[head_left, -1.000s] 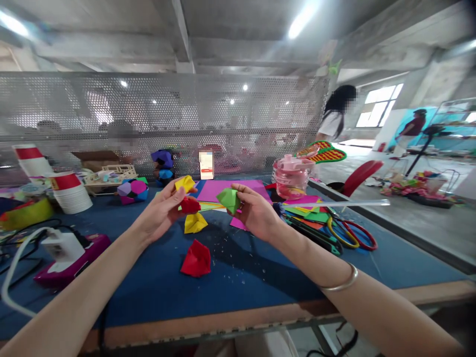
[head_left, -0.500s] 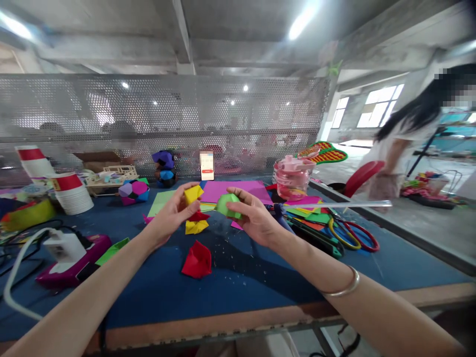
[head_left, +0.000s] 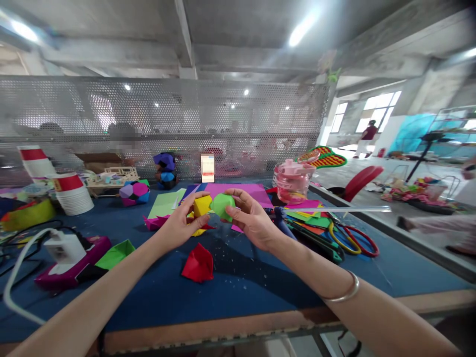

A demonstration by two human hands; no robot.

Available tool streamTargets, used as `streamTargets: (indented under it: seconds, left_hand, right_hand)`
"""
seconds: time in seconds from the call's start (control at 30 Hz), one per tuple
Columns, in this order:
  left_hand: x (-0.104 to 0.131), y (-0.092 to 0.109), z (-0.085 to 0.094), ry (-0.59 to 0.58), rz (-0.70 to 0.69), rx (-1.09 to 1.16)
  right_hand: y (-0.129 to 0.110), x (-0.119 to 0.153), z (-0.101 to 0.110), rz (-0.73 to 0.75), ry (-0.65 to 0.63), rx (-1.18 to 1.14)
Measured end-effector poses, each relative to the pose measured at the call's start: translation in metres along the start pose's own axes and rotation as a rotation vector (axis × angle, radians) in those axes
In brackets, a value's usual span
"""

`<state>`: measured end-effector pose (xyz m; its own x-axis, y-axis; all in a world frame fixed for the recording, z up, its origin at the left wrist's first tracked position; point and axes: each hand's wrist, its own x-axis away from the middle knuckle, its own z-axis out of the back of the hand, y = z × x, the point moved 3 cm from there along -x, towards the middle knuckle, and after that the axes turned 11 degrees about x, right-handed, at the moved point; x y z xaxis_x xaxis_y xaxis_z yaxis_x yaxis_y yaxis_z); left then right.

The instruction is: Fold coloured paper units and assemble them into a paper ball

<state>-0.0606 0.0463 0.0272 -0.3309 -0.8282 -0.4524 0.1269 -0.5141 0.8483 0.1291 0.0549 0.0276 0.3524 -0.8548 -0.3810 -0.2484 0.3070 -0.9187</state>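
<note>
My left hand (head_left: 182, 218) is closed on a yellow folded paper piece (head_left: 203, 206), gripped between thumb and fingers. My right hand (head_left: 251, 215) pinches a light green folded paper piece (head_left: 222, 206). The two pieces meet edge to edge, though I cannot tell whether they are joined. Below them a red folded paper piece (head_left: 198, 263) lies on the blue table. Partly hidden behind my left hand are more yellow and red folds. A magenta folded piece (head_left: 155, 222) lies left of that hand, and a green one (head_left: 118, 254) sits nearer the power strip.
A purple power strip (head_left: 70, 267) with a white cable is at left. Stacked paper cups (head_left: 72, 198) and a multicoloured paper ball (head_left: 134, 192) stand behind. Rightward are a glue gun (head_left: 284, 225), a green cutter (head_left: 316, 243), scissors (head_left: 359, 241) and a pink jar (head_left: 292, 186). A phone (head_left: 207, 168) stands upright.
My hands have come together, bringing the yellow piece rightward and down against the green piece, which shifted slightly left. The person at right has left that spot; a leg shows at the right edge.
</note>
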Motion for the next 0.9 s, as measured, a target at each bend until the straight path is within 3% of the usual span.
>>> streamTargets:
  seconds: [0.4,0.9]
  left_hand:
    - [0.001,0.002,0.003,-0.016,0.054,0.034]
    - [0.002,0.003,0.000,0.022,0.090,0.083]
  right_hand:
    - [0.007,-0.002,-0.002,0.132,-0.048,0.209]
    - [0.013,-0.003,-0.003,0.169,-0.030,0.346]
